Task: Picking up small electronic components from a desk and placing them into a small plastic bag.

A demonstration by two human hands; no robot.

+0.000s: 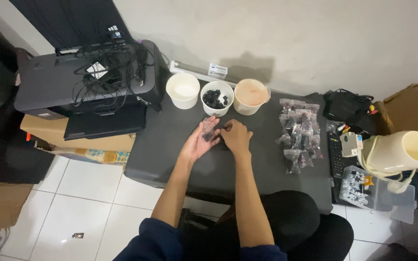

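Three round paper cups stand in a row at the far edge of a matte black tabletop [170, 145]: a white empty cup [183, 90], a middle cup [217, 98] holding small black parts, and a cup with a peach-tinted inside [250, 96]. Just in front of them, over the middle of the table, the person's two bare hands meet. The left hand [200, 141] lies palm up, fingers spread loosely, cradling a small clear plastic bag [209, 129] with dark pieces inside. The right hand [236, 137] is curled knuckles up, its fingertips pinched at the bag's edge; what lies under them cannot be made out. To the right, near the hands, a heap of glossy filled clear bags [298, 135] of dark parts lies on the table. Beyond it sit a black remote control [335, 157], a cream plastic lamp [398, 154] with a smooth cone shade, and a clear plastic box [364, 186] of small white parts. At left, a dark grey printer [54, 87] carries tangled black cables [110, 72], resting on a cardboard box [73, 137] above white floor tiles [97, 203].
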